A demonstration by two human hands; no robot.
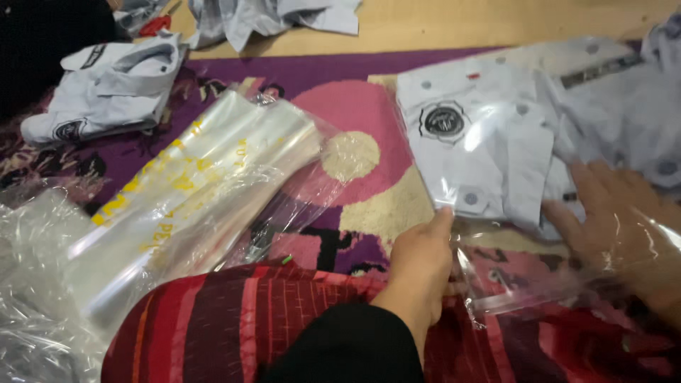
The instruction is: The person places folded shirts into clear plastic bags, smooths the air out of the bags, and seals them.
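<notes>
"While the person sits there on the floor, what has each hand got?"

"The left hand (418,266) has its grip clamped on the open edge of a clear plastic bag (496,213), thumb up against the film. The right hand (624,220) is inside that bag, seen through the plastic, fingers spread flat and apart, pressing on the folded white shirt (482,142)."

"Where does the shirt lie?"

"At about two o'clock from the left hand, partly inside the bag, resting on the purple and pink rug (362,113). It has a round dark badge on its chest and grey buttons."

"And that shiny bundle?"

"A thick stack of clear bags (198,191) with yellow print, lying slantwise at ten o'clock from the left hand, well apart from it. Crumpled plastic wrap (32,284) sits at nine o'clock, by the frame's left edge."

"Any more shirts?"

"One folded white shirt (106,89) far off at eleven o'clock on the rug, another loose garment (269,18) at twelve o'clock on the wooden floor (496,25), and more pale shirts (624,92) just beyond the right hand. A red striped cloth (248,312) covers the person's lap."
</notes>
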